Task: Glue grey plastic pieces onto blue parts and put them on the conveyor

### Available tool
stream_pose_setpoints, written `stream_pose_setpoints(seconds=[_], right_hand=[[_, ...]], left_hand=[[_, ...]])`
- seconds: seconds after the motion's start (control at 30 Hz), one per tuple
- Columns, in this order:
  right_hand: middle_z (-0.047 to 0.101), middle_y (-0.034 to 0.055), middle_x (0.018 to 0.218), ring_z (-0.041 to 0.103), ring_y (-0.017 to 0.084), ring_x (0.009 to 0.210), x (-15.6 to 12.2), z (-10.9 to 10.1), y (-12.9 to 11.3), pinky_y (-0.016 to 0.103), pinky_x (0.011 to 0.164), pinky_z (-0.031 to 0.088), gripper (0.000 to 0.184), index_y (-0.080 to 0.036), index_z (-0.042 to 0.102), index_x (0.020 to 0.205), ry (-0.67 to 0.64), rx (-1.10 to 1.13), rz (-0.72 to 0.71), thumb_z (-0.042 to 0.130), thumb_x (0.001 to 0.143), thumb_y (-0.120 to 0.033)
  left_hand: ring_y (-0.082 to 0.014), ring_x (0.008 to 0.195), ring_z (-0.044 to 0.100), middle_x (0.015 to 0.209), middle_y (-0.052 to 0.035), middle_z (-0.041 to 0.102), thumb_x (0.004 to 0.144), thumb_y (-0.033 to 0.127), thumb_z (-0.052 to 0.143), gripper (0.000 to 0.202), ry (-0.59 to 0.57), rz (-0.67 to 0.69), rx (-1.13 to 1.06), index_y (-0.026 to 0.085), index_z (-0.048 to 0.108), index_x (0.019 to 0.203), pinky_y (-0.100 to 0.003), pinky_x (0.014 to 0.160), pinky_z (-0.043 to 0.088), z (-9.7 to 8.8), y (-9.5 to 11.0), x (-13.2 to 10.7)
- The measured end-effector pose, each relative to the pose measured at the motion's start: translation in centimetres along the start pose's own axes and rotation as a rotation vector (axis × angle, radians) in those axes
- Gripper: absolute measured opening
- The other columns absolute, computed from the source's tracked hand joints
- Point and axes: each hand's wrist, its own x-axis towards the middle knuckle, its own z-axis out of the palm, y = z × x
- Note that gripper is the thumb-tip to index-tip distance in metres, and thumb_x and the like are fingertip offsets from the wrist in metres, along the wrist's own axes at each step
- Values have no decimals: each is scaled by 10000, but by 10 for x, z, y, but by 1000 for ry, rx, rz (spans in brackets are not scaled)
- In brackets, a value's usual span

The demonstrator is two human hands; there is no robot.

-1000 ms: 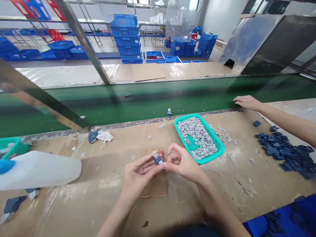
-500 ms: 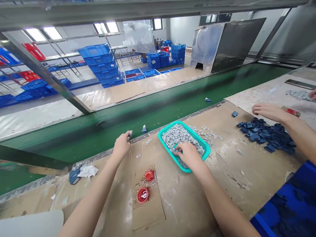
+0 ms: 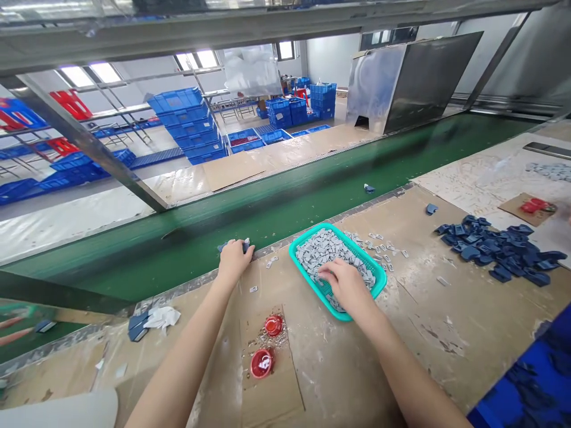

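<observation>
Head view: brown sheeting covers the bench (image 3: 339, 368), scuffed, creased and stained, and a green belt (image 3: 307, 193) runs along its far side from nine o'clock up to two, reckoned from mid-view. Past the belt is a ledge (image 3: 294, 148) lined with pale and brown sheets; behind that, blue crates (image 3: 182, 122) stand stacked at ten o'clock, bright windows (image 3: 196, 59) show at eleven, and a metal hood (image 3: 419, 89) stands by the belt at two. Pale marks on the crates, perhaps labels, are too small to read. At four o'clock a turquoise tray (image 3: 311, 284) holds grey clips (image 3: 323, 246); the right hand (image 3: 348, 284) reaches into it with bent fingers, and I cannot tell whether they pinch one. At eight o'clock the left hand (image 3: 234, 258) is at the belt's near edge, fingers bent over a blue-and-grey piece (image 3: 246, 244); whether they grip it I cannot tell. Two glossy red cups (image 3: 256, 371) sit at six o'clock on cardboard (image 3: 272, 398), and dark blue parts (image 3: 495, 249) lie heaped at three.
</observation>
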Motion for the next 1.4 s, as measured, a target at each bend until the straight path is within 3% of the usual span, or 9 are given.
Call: stream_pose_setpoints(seconds=[0.13, 0.3, 0.4, 0.5, 0.63, 0.77, 0.97, 1.13, 1.4], right_hand=[[679, 39, 869, 643, 183, 783, -12, 2, -23, 282, 712, 506, 99, -213, 708, 848, 48, 448, -43, 625, 834, -266], [717, 66, 759, 675, 209, 694, -37, 36, -46, 310, 658, 548, 193, -174, 705, 773, -232, 789, 147, 737, 713, -354], [707, 82, 679, 653, 203, 603, -46, 57, -48, 295, 559, 522, 234, -146, 695, 735, -328, 804, 236, 753, 680, -365], [704, 98, 672, 637, 195, 594, -48, 67, -47, 273, 528, 489, 255, -131, 692, 714, -366, 775, 255, 753, 674, -375], [698, 97, 663, 620, 182, 583, -47, 71, -47, 261, 523, 469, 272, -129, 679, 694, -384, 754, 277, 756, 665, -387], [685, 92, 629, 575, 151, 515, -47, 72, -47, 254, 498, 448, 308, -118, 677, 686, -400, 728, 317, 773, 640, -406], [679, 83, 614, 549, 120, 495, -47, 70, -48, 233, 495, 441, 327, -104, 685, 677, -444, 788, 367, 805, 601, -398], [696, 82, 671, 583, 124, 565, -46, 63, -49, 231, 555, 464, 321, -106, 697, 701, -502, 912, 429, 826, 586, -376], [688, 41, 657, 543, 91, 533, -51, 40, -65, 203, 521, 429, 253, -138, 677, 720, -573, 1049, 361, 802, 660, -349]], left_hand=[[-317, 971, 603, 1024, -182, 655, 773, 208, 490, 326, -2, -46, -157, 106, 632, 1048, -437, 870, 442, -8, 1, -13], [-232, 1009, 617, 1117, -123, 653, 850, 272, 459, 336, 16, -62, -436, 154, 570, 1145, -343, 833, 500, -33, 8, -66], [-207, 1089, 593, 1169, -121, 638, 869, 325, 492, 339, 51, -63, -728, 163, 542, 1162, -331, 917, 477, -55, 17, -113], [-214, 1116, 582, 1167, -120, 645, 826, 330, 594, 340, 111, -158, -1021, 179, 563, 1130, -355, 974, 451, -74, 25, -156], [-237, 1102, 591, 1166, -112, 650, 786, 346, 652, 376, 114, -336, -1141, 194, 597, 1125, -377, 963, 472, -84, 27, -200], [-246, 1101, 593, 1128, -101, 673, 744, 334, 700, 397, 139, -463, -1220, 192, 623, 1107, -380, 989, 454, -81, 22, -230], [-240, 1015, 639, 1047, -109, 701, 676, 302, 759, 402, 131, -588, -1345, 161, 633, 1031, -350, 929, 499, -70, 18, -253], [-210, 823, 691, 839, -61, 725, 563, 249, 823, 355, 217, -641, -1322, 163, 614, 837, -312, 784, 565, -57, 26, -253], [-214, 717, 708, 756, -44, 732, 535, 175, 821, 327, 242, -583, -1348, 165, 601, 777, -309, 694, 602, -50, 55, -247]])
